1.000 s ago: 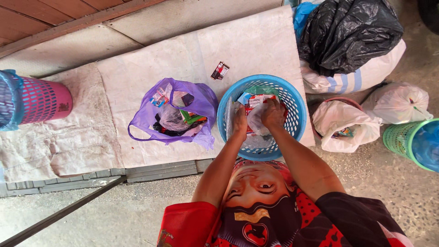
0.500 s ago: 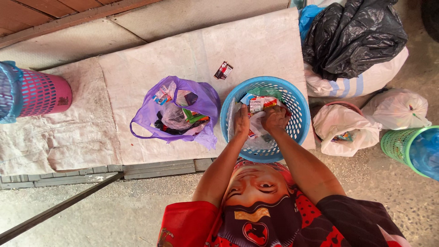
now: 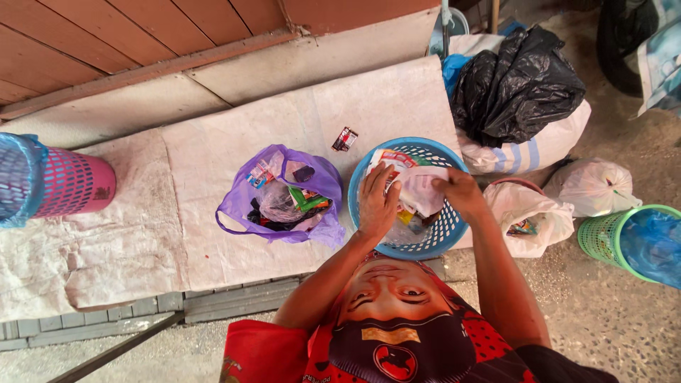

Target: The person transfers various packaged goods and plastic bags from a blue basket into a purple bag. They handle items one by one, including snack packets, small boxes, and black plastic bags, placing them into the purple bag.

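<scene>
A round blue basket (image 3: 440,237) stands on a pale mat and holds several plastic wrappers. Both of my hands are inside it. My left hand (image 3: 376,202) lies over the left side of the pile, its fingers curled on the edge of a white plastic wrapper (image 3: 423,191) with a red-printed end. From the right, my right hand (image 3: 461,191) pinches the same wrapper. Beside the basket on the left, an open purple plastic bag (image 3: 237,206) is filled with mixed wrappers. A small dark red wrapper (image 3: 345,139) lies alone on the mat above the basket.
A pink basket with a blue liner (image 3: 67,183) stands at the far left. At the right are a black bag (image 3: 521,85) on a striped sack, white bags (image 3: 592,186) and a green basket with a blue liner (image 3: 631,241). A wooden wall runs behind the mat.
Both hands stayed in the blue basket and shifted a little. The white wrapper now sits higher, stretched between them. The view moved slightly.
</scene>
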